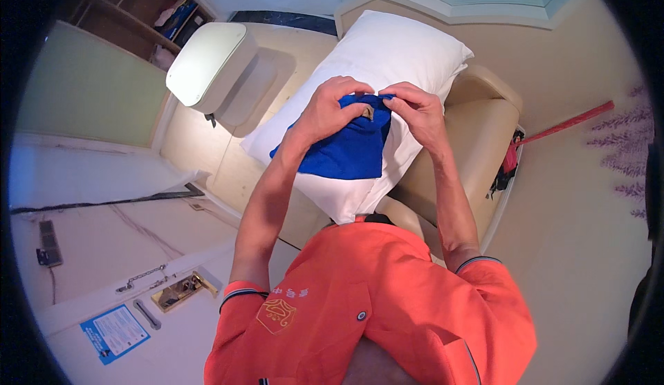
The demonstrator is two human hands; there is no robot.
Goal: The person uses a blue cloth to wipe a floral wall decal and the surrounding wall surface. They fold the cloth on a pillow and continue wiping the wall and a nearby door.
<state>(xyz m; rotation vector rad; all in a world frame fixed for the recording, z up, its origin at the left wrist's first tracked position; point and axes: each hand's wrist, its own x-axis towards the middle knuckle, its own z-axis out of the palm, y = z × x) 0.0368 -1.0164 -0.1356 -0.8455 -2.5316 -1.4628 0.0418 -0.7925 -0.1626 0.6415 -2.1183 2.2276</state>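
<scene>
Before me a white pillow point(394, 47) rests across my lap and an armchair. A folded blue cloth point(342, 151) is spread over its near half. My left hand point(340, 107) grips the cloth's far edge between thumb and fingers, close to a small tan patch point(368, 112) on the fabric. My right hand point(415, 106) pinches the far right corner of the same cloth. The fingertips of both hands are close together. Part of the cloth's left side is hidden behind my left forearm.
A beige armchair point(467, 141) stands at the right, with a red-handled tool point(565, 123) behind it. A white stool point(207, 63) stands on the floor at the left, near an open shelf point(129, 11). A door with a brass handle point(181, 291) is at the lower left.
</scene>
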